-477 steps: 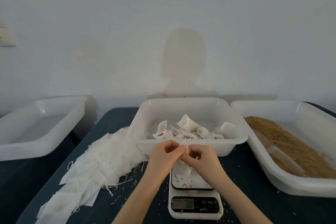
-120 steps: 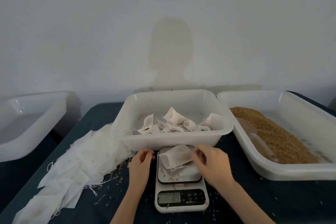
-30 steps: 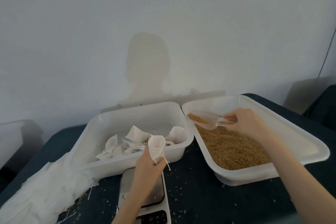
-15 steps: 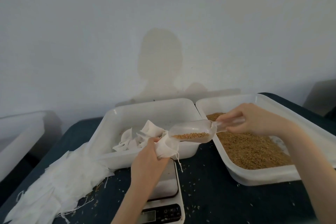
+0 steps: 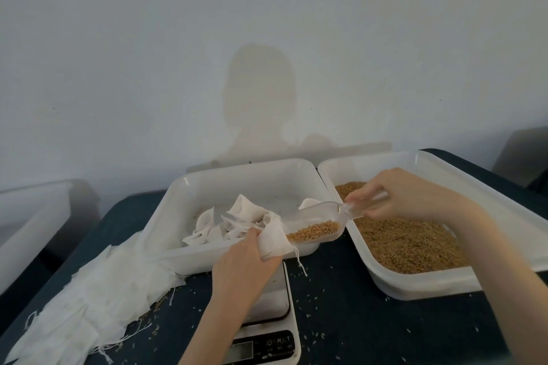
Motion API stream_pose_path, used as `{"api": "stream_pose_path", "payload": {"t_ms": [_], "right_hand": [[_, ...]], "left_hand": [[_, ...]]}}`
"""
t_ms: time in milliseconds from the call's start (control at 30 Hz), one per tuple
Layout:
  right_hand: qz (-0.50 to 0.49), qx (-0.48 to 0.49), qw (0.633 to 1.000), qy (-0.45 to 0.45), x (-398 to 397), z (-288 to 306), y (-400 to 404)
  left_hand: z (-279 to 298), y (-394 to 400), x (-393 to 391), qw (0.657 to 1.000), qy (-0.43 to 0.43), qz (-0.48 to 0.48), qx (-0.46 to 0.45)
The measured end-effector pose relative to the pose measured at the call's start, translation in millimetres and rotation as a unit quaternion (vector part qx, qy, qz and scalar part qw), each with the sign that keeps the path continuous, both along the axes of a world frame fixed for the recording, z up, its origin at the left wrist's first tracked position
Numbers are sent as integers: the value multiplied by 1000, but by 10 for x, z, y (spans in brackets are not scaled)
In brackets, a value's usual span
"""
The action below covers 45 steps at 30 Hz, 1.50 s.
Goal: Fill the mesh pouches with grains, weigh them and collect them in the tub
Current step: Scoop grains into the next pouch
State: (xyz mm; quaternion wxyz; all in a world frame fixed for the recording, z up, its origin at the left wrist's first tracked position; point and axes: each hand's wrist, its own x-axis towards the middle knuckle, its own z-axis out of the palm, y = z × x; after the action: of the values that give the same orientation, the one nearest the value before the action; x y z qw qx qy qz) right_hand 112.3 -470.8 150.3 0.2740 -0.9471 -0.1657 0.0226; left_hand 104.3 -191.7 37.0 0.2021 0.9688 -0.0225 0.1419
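- The left hand [image 5: 241, 268] grips a small white mesh pouch [image 5: 274, 238], fingers curled round it, above the white digital scale [image 5: 268, 332].
- The right hand [image 5: 394, 195] pinches the handle of a clear plastic scoop [image 5: 314, 224] of brown grains, its mouth at the pouch.
- Filled pouches lie in the middle white plastic tub [image 5: 252, 181]; beside it stands the grain tray [image 5: 444, 278].
- The dark blue bench [image 5: 355, 320] carries scattered grains and flat empty pouches [image 5: 89, 299], before a pale wall.

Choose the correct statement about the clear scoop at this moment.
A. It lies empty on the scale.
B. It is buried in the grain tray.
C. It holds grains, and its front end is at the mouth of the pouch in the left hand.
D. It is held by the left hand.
C: the right hand holds the clear scoop with grains inside, its front end at the pouch gripped by the left hand.
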Motion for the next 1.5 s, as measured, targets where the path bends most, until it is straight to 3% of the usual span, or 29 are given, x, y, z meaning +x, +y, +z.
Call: {"api": "stream_pose_path", "payload": {"t_ms": [100, 200, 433, 667, 933, 1067, 1200, 1333, 1500], "right_hand": [[-4, -72, 997, -28, 2, 37, 108], [-1, -156, 981, -114, 9, 75, 215], [1, -349, 907, -236, 28, 196, 495], [14, -385, 872, -303, -14, 268, 579], [-5, -342, 897, -278, 10, 228, 454], [-12, -207, 956, -206, 61, 84, 241], [-52, -95, 989, -99, 150, -191, -25], [-93, -5, 993, -77, 245, -490, -298], [-160, 2, 985, -67, 347, -786, -421]], "left_hand": [[1, -51, -13, 1000, 11, -19, 13], [6, -111, -21, 999, 29, -35, 12], [-30, -272, -17, 997, 80, -15, -15], [-27, -284, -17, 992, 76, -10, -95], [-27, -248, -26, 993, 31, -25, -113], [-71, -217, -28, 979, 30, -30, -197], [-99, -192, -22, 971, 38, -35, -234], [-166, -177, -2, 971, 35, -40, -235], [-262, -146, 62, 979, 50, -68, -185]]}}
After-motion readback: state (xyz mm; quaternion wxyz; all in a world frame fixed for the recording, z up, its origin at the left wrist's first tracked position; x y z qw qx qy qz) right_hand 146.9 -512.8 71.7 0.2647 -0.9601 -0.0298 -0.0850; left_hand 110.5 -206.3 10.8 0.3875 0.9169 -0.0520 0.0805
